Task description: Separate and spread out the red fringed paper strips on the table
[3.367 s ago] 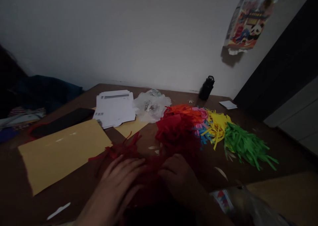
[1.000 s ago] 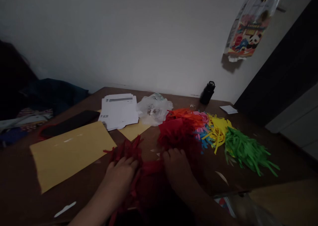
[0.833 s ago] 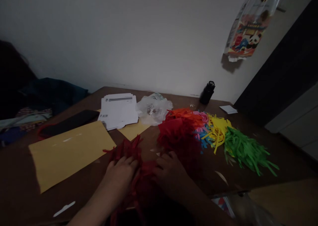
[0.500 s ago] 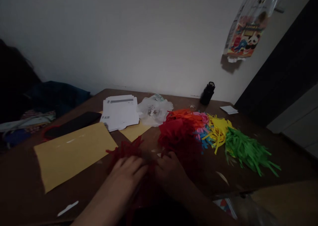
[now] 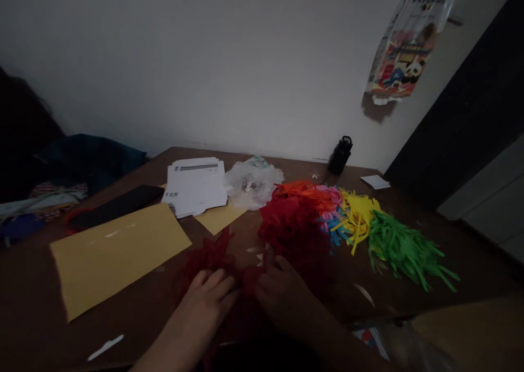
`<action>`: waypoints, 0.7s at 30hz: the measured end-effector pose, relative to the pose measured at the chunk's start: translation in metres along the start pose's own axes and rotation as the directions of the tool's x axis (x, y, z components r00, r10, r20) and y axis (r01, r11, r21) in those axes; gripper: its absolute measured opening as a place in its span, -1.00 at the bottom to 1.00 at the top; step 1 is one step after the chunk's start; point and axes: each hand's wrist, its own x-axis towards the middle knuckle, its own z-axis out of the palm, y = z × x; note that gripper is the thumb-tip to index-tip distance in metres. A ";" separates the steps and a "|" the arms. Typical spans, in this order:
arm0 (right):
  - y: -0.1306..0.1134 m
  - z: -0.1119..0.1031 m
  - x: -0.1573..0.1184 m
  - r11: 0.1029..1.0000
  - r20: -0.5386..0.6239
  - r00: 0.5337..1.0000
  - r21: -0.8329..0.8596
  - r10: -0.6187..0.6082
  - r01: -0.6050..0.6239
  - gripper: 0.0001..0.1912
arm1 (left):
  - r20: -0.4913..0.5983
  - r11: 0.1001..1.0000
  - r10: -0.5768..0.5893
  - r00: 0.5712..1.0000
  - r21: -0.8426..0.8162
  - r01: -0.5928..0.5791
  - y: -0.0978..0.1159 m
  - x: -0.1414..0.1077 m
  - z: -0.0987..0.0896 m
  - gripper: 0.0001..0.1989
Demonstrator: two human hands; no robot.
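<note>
Gripping red fringe [image 5: 208, 257] — both hands [image 5: 210, 293], fingers curled.

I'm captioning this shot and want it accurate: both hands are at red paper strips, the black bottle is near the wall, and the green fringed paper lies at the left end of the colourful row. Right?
Not quite: the head view shows the green fringed paper at the row's right end. The left hand and right hand are at red paper strips; the black bottle is near the wall.
</note>
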 end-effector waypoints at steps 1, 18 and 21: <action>0.001 -0.002 -0.004 1.000 0.017 1.000 -0.010 -0.008 0.009 -0.86 | -0.010 1.000 0.007 1.000 0.000 -0.007 -0.003 -0.003 0.003 -0.76; 0.006 -0.005 0.000 0.851 0.290 0.820 0.037 0.493 -0.525 -0.82 | 0.149 0.931 -0.366 0.919 0.047 0.363 0.011 0.001 -0.024 -0.71; 0.005 -0.005 0.004 0.832 0.282 0.800 0.010 0.530 -0.555 -0.71 | 0.215 0.913 -0.404 0.889 0.044 0.405 0.012 0.008 -0.029 -0.76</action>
